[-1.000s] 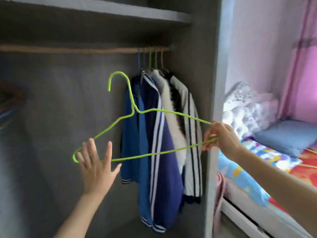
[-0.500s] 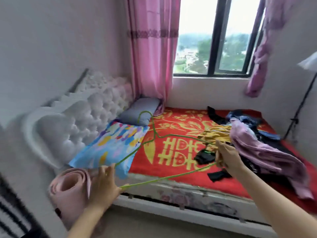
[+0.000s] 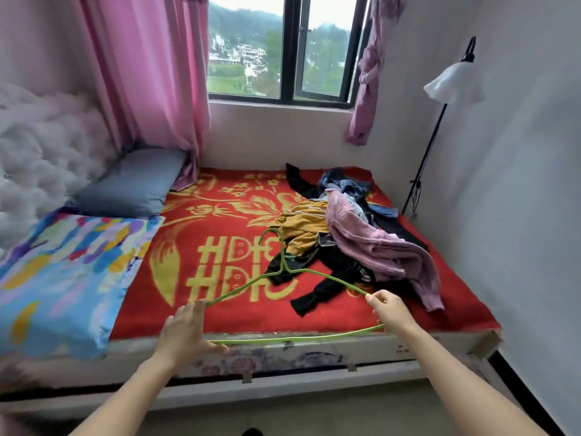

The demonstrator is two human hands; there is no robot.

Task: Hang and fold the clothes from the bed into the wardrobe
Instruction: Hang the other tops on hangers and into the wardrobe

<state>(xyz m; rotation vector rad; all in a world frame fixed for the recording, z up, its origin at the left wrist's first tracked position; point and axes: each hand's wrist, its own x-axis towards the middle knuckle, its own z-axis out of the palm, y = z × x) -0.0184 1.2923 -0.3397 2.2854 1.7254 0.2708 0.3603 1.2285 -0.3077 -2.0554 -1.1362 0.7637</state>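
Note:
A thin green wire hanger (image 3: 284, 272) hangs flat over the bed's near edge, hook pointing away from me. My right hand (image 3: 390, 311) pinches its right corner between thumb and fingers. My left hand (image 3: 185, 333) lies with straight fingers against its left corner. A heap of clothes (image 3: 345, 237) sits on the red and gold bed cover (image 3: 220, 247) to the right: a mauve pink garment on top, a mustard one, black and blue denim pieces beneath. The wardrobe is out of view.
A colourful pillow (image 3: 63, 272) and a grey-blue pillow (image 3: 132, 184) lie at the left by the tufted headboard (image 3: 37, 146). Pink curtains (image 3: 144, 73) flank the window. A floor lamp (image 3: 440, 121) stands at the right wall. Bare floor runs along the bed frame (image 3: 283, 360).
The view has swung from the wardrobe to the bed. Both hands carried the green hanger along and lowered it over the bed's near edge.

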